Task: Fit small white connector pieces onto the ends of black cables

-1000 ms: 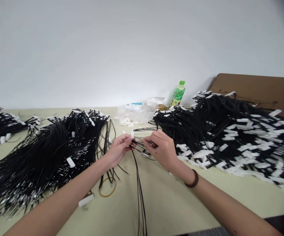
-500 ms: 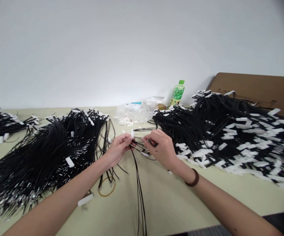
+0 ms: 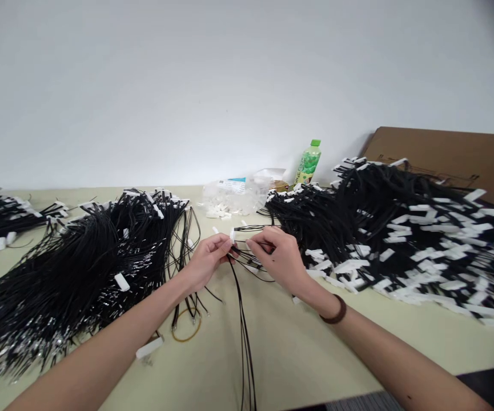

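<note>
My left hand (image 3: 207,261) pinches a small white connector (image 3: 232,234) at the end of thin black wires (image 3: 243,319) that hang down toward me over the table edge. My right hand (image 3: 277,257) is closed in a pinch on the tips of those same wires, a finger's width from the connector. Both hands hover just above the pale green table (image 3: 298,348), between two big heaps of black wires. A dark bracelet (image 3: 333,313) circles my right wrist.
A heap of bare-ended black wires (image 3: 71,268) fills the left; a larger heap with white connectors (image 3: 401,234) fills the right. A clear bag of white connectors (image 3: 229,200), a green bottle (image 3: 309,162) and a cardboard box (image 3: 448,157) stand behind. A rubber band (image 3: 187,331) and a loose connector (image 3: 149,347) lie near.
Almost nothing: my right fingers have shifted slightly on the wire tips, and both hands stay in place.
</note>
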`<state>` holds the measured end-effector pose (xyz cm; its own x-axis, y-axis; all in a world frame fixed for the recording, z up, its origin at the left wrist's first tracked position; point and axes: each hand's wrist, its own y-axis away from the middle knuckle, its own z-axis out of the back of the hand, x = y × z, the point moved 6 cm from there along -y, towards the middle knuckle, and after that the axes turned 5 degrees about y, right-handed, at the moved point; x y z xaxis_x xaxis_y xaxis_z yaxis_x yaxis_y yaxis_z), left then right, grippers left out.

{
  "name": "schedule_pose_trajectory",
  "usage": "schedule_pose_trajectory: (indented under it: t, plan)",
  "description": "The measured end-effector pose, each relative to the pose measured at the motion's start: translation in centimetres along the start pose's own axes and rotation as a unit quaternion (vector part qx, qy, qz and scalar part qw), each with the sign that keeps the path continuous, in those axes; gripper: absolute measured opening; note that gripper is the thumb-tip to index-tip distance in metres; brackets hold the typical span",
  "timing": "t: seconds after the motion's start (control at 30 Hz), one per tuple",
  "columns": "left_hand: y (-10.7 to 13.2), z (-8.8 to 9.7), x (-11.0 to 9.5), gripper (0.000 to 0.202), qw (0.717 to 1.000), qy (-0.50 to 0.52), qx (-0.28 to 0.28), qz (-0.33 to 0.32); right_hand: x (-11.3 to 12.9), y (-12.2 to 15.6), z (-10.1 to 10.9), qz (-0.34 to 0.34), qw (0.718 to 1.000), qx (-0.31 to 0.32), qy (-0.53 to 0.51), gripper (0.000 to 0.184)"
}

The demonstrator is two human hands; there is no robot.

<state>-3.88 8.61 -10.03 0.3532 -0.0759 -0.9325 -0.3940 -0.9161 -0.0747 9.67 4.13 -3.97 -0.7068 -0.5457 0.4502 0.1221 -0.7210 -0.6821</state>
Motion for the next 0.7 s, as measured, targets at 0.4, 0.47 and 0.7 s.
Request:
schedule_pose_trajectory:
  t: [0.4, 0.47, 0.7]
  plan:
    - [0.2, -0.2, 0.0, 0.024, 1.0, -0.006, 0.001, 0.003, -0.1, 0.1, -0.1, 0.023, 1.0, -0.005, 0.014, 0.017]
    - [0.1, -0.2, -0.1, 0.024, 1.0, 0.003, -0.002, 0.005, 0.0, 0.1, -0.1, 0.032, 0.999, -0.004, 0.023, 0.015]
    - [-0.1, 0.6, -0.1, 0.021, 0.996, 0.069, -0.046, 0.022, 2.2, 1.0, -0.4, 0.232, 0.969, -0.018, 0.089, 0.017]
